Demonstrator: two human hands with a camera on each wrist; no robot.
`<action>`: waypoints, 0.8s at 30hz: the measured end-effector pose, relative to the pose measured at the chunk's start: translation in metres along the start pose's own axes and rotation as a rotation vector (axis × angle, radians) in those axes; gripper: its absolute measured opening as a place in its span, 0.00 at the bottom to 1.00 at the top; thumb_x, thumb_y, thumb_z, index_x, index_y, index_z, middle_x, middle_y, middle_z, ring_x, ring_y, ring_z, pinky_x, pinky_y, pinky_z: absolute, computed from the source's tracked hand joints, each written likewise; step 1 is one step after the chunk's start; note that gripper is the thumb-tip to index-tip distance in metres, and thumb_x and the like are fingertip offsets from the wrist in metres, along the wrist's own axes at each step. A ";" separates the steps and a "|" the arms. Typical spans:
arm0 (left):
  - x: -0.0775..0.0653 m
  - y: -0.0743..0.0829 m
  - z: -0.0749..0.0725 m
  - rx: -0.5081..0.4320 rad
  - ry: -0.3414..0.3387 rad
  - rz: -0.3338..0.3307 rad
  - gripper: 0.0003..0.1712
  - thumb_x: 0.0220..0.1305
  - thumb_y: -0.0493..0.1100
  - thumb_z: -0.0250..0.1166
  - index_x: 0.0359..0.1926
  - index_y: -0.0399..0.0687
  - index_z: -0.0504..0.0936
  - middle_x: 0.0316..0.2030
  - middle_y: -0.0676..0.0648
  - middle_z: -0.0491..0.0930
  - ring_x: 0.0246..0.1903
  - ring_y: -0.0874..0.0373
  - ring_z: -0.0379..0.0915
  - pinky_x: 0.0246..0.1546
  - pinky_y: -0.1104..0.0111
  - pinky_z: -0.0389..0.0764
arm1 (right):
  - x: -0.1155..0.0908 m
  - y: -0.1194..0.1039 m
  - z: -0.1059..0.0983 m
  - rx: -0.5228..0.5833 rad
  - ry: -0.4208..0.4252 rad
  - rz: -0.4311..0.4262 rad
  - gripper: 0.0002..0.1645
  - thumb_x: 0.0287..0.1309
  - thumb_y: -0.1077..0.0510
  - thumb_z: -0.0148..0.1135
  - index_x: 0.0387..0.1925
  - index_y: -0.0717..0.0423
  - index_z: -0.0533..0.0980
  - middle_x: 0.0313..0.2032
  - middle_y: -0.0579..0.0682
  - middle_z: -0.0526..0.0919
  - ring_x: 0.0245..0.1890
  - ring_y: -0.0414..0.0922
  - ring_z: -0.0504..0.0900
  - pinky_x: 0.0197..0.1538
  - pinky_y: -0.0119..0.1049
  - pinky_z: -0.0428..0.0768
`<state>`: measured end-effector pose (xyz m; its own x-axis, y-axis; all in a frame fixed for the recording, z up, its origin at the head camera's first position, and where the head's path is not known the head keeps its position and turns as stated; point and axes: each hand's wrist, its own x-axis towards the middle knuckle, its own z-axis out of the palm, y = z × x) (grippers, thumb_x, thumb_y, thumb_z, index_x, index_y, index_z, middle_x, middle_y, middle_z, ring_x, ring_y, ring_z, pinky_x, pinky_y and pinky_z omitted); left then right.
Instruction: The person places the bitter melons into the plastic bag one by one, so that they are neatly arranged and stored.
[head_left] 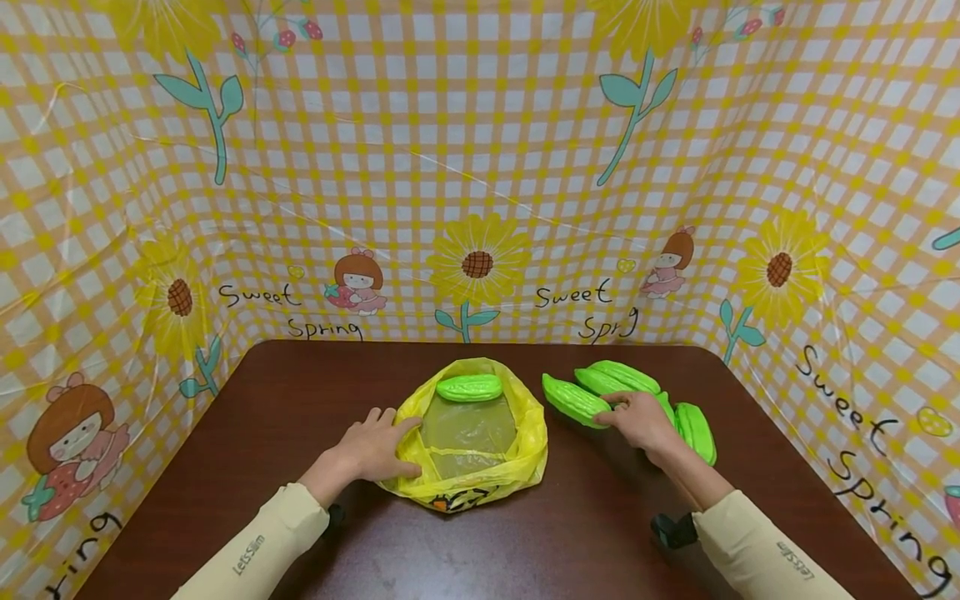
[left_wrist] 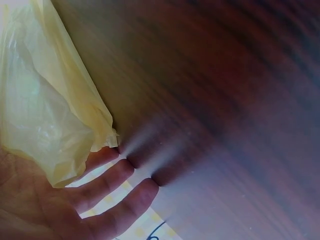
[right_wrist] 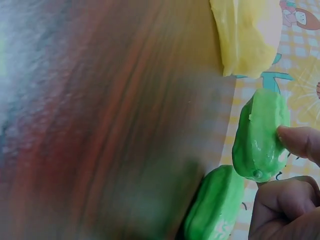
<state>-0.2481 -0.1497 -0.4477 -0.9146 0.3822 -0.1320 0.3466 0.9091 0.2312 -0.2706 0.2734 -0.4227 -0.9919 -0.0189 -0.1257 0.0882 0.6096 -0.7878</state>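
Note:
A yellow plastic bag (head_left: 528, 417) stands with its mouth spread wide, and one bright green bitter melon (head_left: 468, 387) lies inside near its far side. My left hand (head_left: 375, 446) is at the bag's left rim, thumb and forefinger over the edge. In the left wrist view the bag's film (left_wrist: 45, 100) drapes over part of that hand, and the other fingers (left_wrist: 120, 207) extend straight beside it. To the right of the bag, my right hand (head_left: 641, 421) pinches the end of a ridged bitter melon (head_left: 570, 400) between thumb and fingers; the right wrist view shows the thumb on this melon (right_wrist: 262, 135).
Several more bitter melons lie around the right hand, one behind it (head_left: 618, 377) and one to its right (head_left: 697, 433). The dark brown table (head_left: 300, 383) backs onto a checked, sunflower-printed cloth (head_left: 480, 167), which also rises on both sides.

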 end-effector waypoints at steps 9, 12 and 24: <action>0.001 -0.001 0.000 -0.003 -0.005 -0.001 0.46 0.59 0.67 0.68 0.75 0.61 0.65 0.68 0.39 0.66 0.67 0.38 0.60 0.56 0.42 0.69 | 0.006 -0.011 0.000 -0.016 -0.008 -0.023 0.32 0.60 0.55 0.67 0.63 0.65 0.75 0.10 0.39 0.58 0.11 0.38 0.53 0.20 0.34 0.62; 0.001 -0.002 0.001 -0.001 0.000 0.003 0.46 0.59 0.67 0.68 0.75 0.61 0.66 0.67 0.39 0.66 0.66 0.39 0.61 0.55 0.43 0.70 | 0.007 -0.014 0.000 -0.032 -0.012 -0.030 0.31 0.60 0.55 0.67 0.63 0.64 0.75 0.10 0.39 0.57 0.11 0.38 0.52 0.20 0.34 0.61; 0.002 -0.002 0.000 0.015 0.010 0.005 0.46 0.59 0.66 0.69 0.74 0.60 0.66 0.66 0.39 0.67 0.64 0.39 0.62 0.53 0.44 0.70 | 0.014 -0.032 0.003 -0.016 -0.075 -0.077 0.32 0.61 0.56 0.66 0.65 0.65 0.73 0.10 0.40 0.56 0.10 0.39 0.53 0.19 0.35 0.62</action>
<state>-0.2505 -0.1512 -0.4489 -0.9150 0.3848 -0.1211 0.3538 0.9097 0.2173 -0.2876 0.2511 -0.4011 -0.9861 -0.1245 -0.1105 0.0104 0.6168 -0.7870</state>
